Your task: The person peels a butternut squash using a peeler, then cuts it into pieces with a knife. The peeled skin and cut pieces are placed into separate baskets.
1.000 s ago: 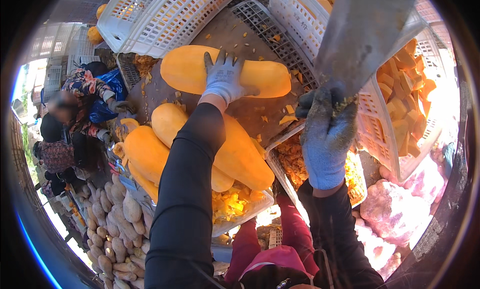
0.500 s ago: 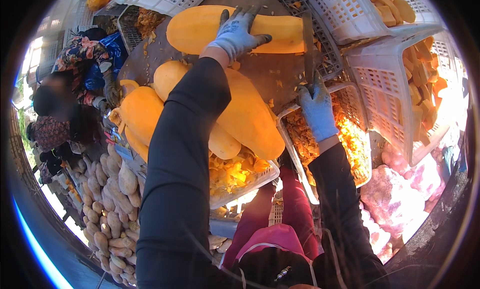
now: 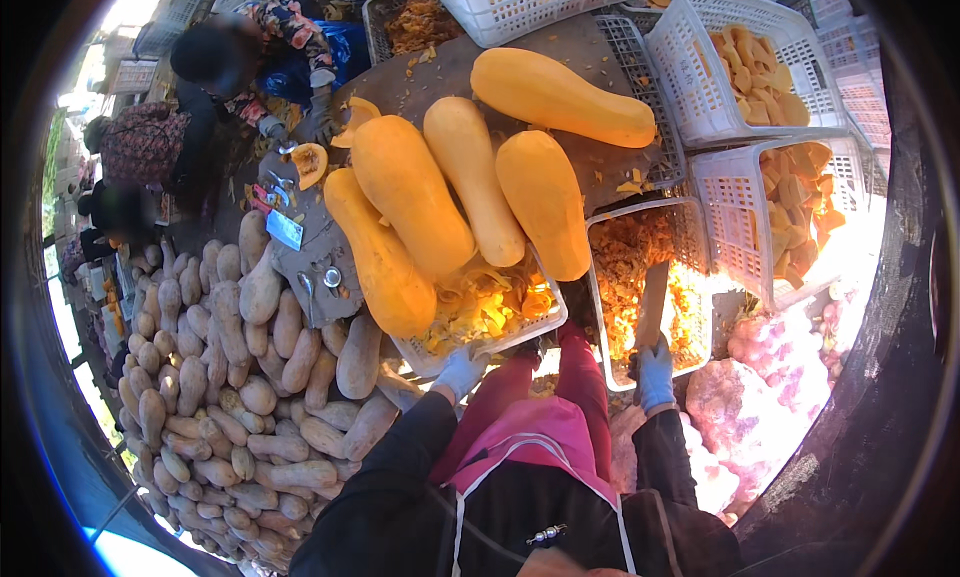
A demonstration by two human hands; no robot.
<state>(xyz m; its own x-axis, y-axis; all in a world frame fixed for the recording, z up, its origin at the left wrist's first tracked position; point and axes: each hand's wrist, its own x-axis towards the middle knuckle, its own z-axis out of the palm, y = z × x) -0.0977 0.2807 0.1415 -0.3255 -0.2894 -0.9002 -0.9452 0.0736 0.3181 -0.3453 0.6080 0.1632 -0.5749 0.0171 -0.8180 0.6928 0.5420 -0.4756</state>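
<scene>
My right hand [image 3: 656, 375], in a pale blue glove, is closed on the handle of a broad-bladed knife [image 3: 652, 305]. Its blade points away from me over a white crate of orange squash scraps [image 3: 598, 322]. My left hand [image 3: 461, 371], gloved too, is at the near rim of another white crate [image 3: 545, 327] filled with peelings; its fingers look stretched out, holding nothing I can see. Beyond it several peeled butternut squashes [image 3: 410, 192] lie side by side, partly over that crate. One more peeled squash [image 3: 560, 95] lies crosswise farther back on the dark work surface [image 3: 425, 82].
Unpeeled squashes [image 3: 240, 397] are heaped at the left. White crates of cut squash [image 3: 735, 192] stand at the right, above pink mesh sacks [image 3: 760, 387]. A co-worker's gloved hand [image 3: 318, 117] is at the far left, near a cut squash piece [image 3: 309, 164], spoons and a phone-like object [image 3: 284, 230].
My left hand has left the far squash and come back toward my body. My right hand has drawn the knife back from that squash's right end, and the squash now lies at a slant.
</scene>
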